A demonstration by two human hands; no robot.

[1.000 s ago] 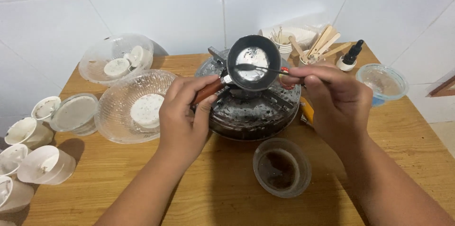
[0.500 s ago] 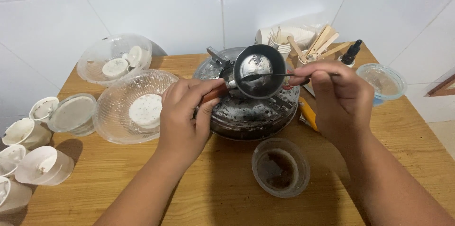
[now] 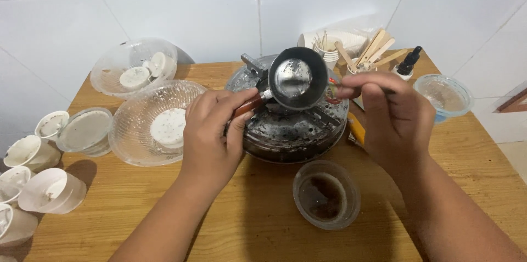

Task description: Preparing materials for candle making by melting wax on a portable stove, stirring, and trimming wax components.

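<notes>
The left hand (image 3: 211, 135) is closed around the reddish-brown handle of a small round metal ladle-pot (image 3: 297, 78), holding it over the large dark, soot-stained round pan (image 3: 291, 130) that sits at the centre of the wooden bench (image 3: 137, 223). The pot is now tipped so its shiny, speckled inside faces the camera, and it looks almost empty; half a second ago a thin metal utensil lay across its mouth, and a second ago pale stuff showed inside it. That utensil has since come out of the pot. It looks as though the scraping of the pot is done, or nearly so.

The right hand (image 3: 392, 119) is at 3 o'clock from the pot, fingers pinched shut on something thin whose end barely shows near the rim; what it is cannot be told for sure.

At 6 o'clock from the pan stands a small clear plastic cup with a dark residue (image 3: 326, 195). At 9 o'clock is a clear ribbed glass bowl holding a white disc (image 3: 151, 122), and beyond it at 10 o'clock a clear plastic bowl with more white discs (image 3: 134, 67). Small white paper cups (image 3: 33, 155) lie at the bench's left edge. At 1 o'clock are wooden sticks in a holder (image 3: 373, 48), a dark dropper bottle (image 3: 409, 63) and a blue-rimmed clear bowl (image 3: 443, 96).
</notes>
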